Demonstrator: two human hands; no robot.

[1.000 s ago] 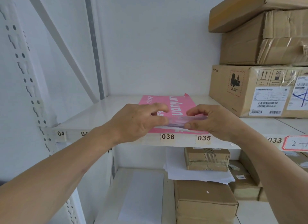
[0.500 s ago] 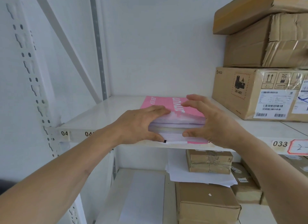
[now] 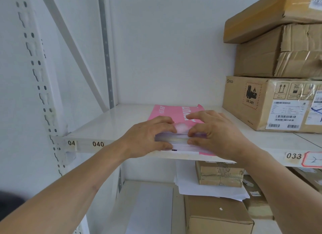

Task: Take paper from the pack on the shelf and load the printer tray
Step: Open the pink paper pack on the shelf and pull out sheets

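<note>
A pink paper pack [image 3: 171,112] lies flat on the white shelf [image 3: 108,124], its near end open at the shelf's front edge. White sheets [image 3: 176,140] show in the open end. My left hand [image 3: 148,138] grips the left side of the stack, thumb under, fingers on the wrapper. On the right side of the stack my right hand [image 3: 214,132] grips it, fingers spread over the pink top. No printer or tray is in view.
Stacked cardboard boxes [image 3: 271,103] fill the shelf to the right of the pack. Below the shelf stand more boxes [image 3: 217,216] with loose white sheets [image 3: 209,190] on them. A perforated rack upright [image 3: 40,80] and a diagonal brace stand at the left.
Both hands went from pinching the wrapper's front flap to gripping the stack of sheets at the open end. The right hand's fingers have spread over the pack's top.
</note>
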